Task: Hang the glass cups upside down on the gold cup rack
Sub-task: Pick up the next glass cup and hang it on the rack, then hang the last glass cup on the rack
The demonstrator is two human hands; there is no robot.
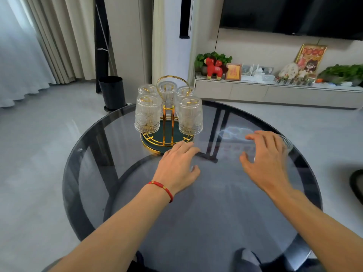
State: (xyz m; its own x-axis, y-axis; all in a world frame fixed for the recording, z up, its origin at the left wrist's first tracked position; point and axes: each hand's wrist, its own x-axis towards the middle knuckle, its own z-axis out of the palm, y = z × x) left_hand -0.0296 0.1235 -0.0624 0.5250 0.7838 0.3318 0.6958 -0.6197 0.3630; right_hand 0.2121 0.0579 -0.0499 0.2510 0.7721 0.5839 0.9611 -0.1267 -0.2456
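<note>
The gold cup rack stands on a round green and gold base at the far middle of the table. Several patterned glass cups hang upside down on it, among them a front left one and a front right one. My left hand lies flat just before the base, fingertips at its rim, holding nothing. My right hand is spread over another glass cup near the right edge. Only a bit of that cup's rim shows past my fingers.
The round dark glass table has its edge close to the right of my right hand. A black bin stands on the floor behind the table. A low TV cabinet with ornaments runs along the far wall.
</note>
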